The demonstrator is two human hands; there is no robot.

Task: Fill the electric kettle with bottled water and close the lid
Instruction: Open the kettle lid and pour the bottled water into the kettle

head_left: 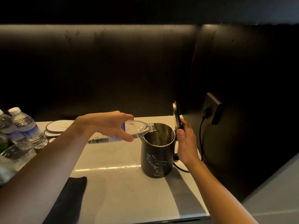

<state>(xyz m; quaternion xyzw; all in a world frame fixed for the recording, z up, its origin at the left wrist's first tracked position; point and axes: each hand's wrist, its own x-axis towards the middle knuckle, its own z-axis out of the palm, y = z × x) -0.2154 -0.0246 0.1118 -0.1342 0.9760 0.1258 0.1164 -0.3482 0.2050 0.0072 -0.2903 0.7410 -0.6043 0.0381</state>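
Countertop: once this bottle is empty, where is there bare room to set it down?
Bare countertop lies between the black cloth and the kettle, and on toward the near edge. The left end is crowded with capped water bottles and coasters; the power cord runs right of the kettle.

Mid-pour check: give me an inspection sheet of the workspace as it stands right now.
Surface: pale countertop, a few droplets beside the kettle.
Job's things: black kettle upright, lid swung up and open; uncapped bottle tipped, mouth over the rim, water running in.
Clutter: capped bottles at the left edge; dark cloth at the front edge; stacked coasters behind the left arm.
Grippers: left hand grips the bottle; right hand behind the kettle, fingers on the open lid.
Cables: black cord from the wall socket down behind the kettle.
Surroundings: dark wall panels, light strip above.
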